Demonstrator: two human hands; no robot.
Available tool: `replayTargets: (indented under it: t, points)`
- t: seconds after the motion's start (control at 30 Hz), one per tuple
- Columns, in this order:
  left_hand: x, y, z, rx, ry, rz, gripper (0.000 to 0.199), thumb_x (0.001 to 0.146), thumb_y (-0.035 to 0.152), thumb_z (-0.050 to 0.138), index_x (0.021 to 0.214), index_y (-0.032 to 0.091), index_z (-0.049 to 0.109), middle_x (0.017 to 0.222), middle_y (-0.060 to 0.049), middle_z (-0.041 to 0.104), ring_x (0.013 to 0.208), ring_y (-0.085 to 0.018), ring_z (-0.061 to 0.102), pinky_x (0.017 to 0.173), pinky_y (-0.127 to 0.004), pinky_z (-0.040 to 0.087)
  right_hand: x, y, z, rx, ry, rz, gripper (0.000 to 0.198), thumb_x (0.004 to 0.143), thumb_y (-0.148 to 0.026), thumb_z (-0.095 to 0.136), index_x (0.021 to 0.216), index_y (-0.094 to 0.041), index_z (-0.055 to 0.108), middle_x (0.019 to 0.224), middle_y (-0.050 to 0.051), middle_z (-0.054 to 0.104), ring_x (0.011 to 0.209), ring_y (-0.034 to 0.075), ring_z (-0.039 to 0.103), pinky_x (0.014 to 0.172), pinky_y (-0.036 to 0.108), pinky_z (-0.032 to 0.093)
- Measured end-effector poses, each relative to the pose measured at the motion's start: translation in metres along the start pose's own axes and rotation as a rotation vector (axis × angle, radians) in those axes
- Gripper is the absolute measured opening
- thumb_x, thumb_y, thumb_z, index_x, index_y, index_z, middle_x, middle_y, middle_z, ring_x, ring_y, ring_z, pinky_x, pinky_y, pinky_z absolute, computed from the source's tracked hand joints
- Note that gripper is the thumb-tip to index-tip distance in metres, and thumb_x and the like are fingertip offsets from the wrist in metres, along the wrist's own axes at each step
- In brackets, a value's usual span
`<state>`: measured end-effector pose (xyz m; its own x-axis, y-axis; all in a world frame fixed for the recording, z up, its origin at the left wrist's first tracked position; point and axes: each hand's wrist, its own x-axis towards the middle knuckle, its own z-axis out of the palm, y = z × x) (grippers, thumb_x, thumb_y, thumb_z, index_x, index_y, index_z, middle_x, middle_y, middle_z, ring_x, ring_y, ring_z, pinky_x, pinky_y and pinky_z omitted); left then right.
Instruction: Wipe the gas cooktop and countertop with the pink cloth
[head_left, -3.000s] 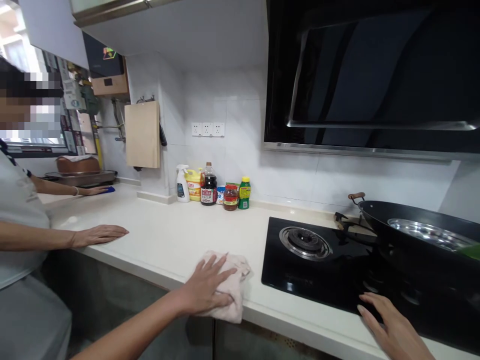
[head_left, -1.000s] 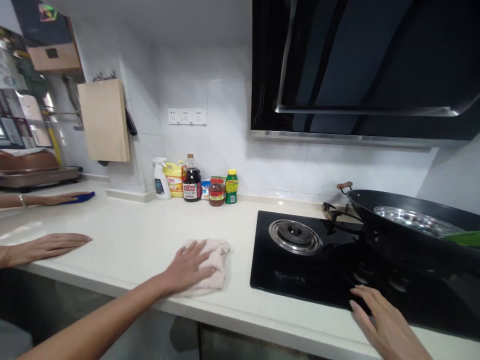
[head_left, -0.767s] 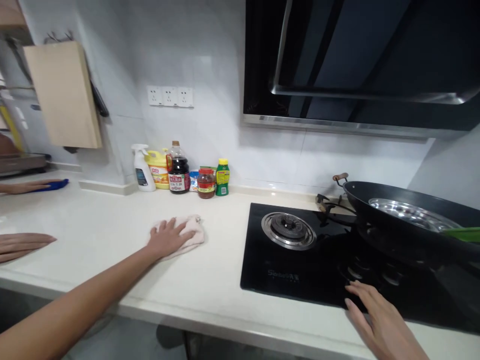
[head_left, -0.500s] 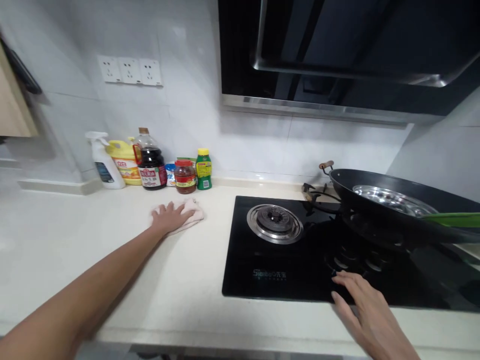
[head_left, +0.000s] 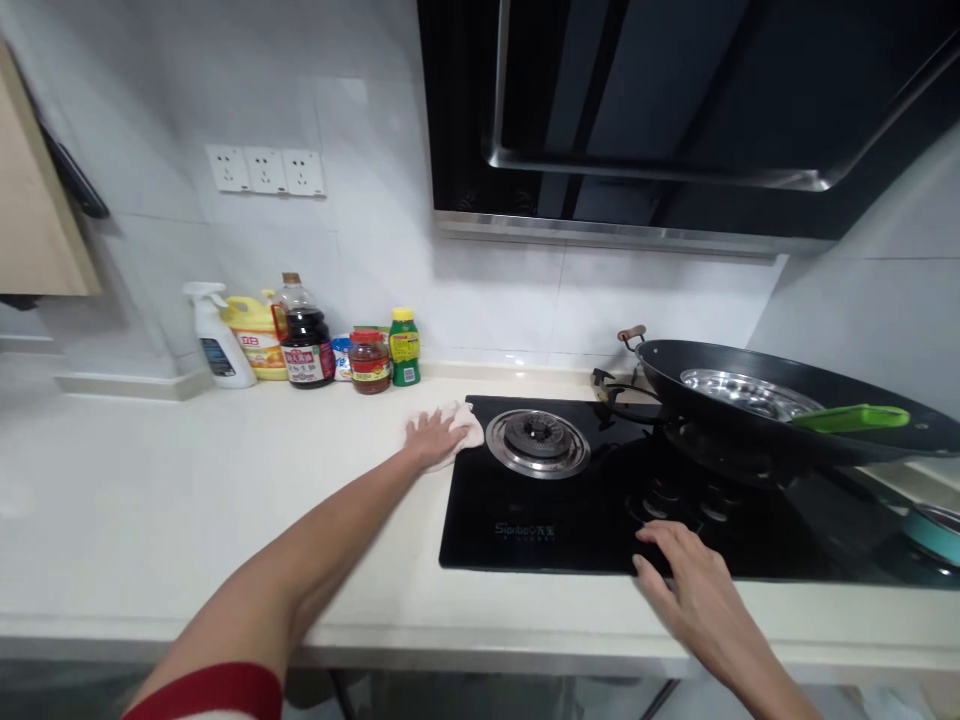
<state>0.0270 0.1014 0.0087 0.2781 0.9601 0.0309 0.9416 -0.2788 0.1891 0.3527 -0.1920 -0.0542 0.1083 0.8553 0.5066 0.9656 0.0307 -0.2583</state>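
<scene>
- Red edges the sleeve [head_left: 217, 688] nearest the camera, between 7 and 8 o'clock on my screen.
- At 4 o'clock I see the right hand [head_left: 694, 580] over the black hob's [head_left: 487, 505] front edge, thumb and fingers apart, holding nothing; whether it touches the glass, I cannot tell.
- At 7 o'clock the left hand [head_left: 431, 440] lies palm down on the pale pink cloth [head_left: 469, 424], fingers spread, not clamped. I find the cloth across the hob's left edge, just beside the burner [head_left: 538, 437].
- At 3 o'clock the wok [head_left: 750, 360] holds a shiny metal dish [head_left: 739, 394].
- Bottles [head_left: 306, 345] stand at 9 o'clock, near the wall.
</scene>
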Motion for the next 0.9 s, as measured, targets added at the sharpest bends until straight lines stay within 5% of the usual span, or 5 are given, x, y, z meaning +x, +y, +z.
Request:
replayTargets:
  t: [0.17,0.37,0.53,0.77,0.9]
  points:
    - [-0.067,0.008,-0.003,-0.031,-0.047,0.181,0.068,0.096,0.067,0.025,0.158,0.039,0.031,0.171,-0.001,0.013,0.154,-0.039,0.015,0.118,-0.064,0.014,0.000,-0.003,0.001,-0.020,0.015,-0.018,0.031,0.095,-0.043,0.042,0.111,-0.025,0.060,0.120,0.009,0.063,0.112,0.027,0.060,0.092,0.044,0.044]
    - [-0.124,0.052,-0.004,-0.034,-0.161,0.403,0.068,0.091,0.072,0.041,0.151,0.041,0.044,0.171,0.003,0.010,0.156,-0.036,0.007,0.122,-0.059,0.011,-0.001,-0.003,0.000,0.063,-0.022,0.006,0.033,0.097,-0.047,0.041,0.112,-0.024,0.059,0.121,0.010,0.062,0.114,0.027,0.059,0.097,0.047,0.044]
    - [-0.135,0.107,-0.005,-0.073,-0.260,0.515,0.077,0.090,0.074,0.039,0.157,0.038,0.033,0.172,0.000,0.002,0.156,-0.040,-0.001,0.121,-0.064,0.002,-0.003,-0.001,0.004,0.120,0.028,-0.004,0.042,0.100,-0.053,0.038,0.122,-0.024,0.058,0.127,0.010,0.059,0.121,0.027,0.056,0.104,0.048,0.043]
    - [-0.130,0.200,0.022,-0.140,-0.321,0.694,0.083,0.088,0.077,0.034,0.159,0.034,0.031,0.172,-0.001,0.000,0.155,-0.039,-0.005,0.121,-0.063,-0.002,0.003,0.008,0.011,0.257,0.192,0.092,0.046,0.101,-0.054,0.035,0.126,-0.019,0.054,0.126,0.014,0.057,0.123,0.027,0.051,0.110,0.050,0.041]
    - [-0.131,0.219,0.029,-0.140,-0.305,0.709,0.082,0.089,0.075,0.033,0.158,0.031,0.034,0.172,-0.004,0.002,0.155,-0.040,-0.001,0.121,-0.063,0.000,0.006,0.014,0.008,0.307,0.179,0.114,0.049,0.101,-0.056,0.033,0.122,-0.018,0.058,0.127,0.014,0.059,0.124,0.027,0.051,0.112,0.049,0.039]
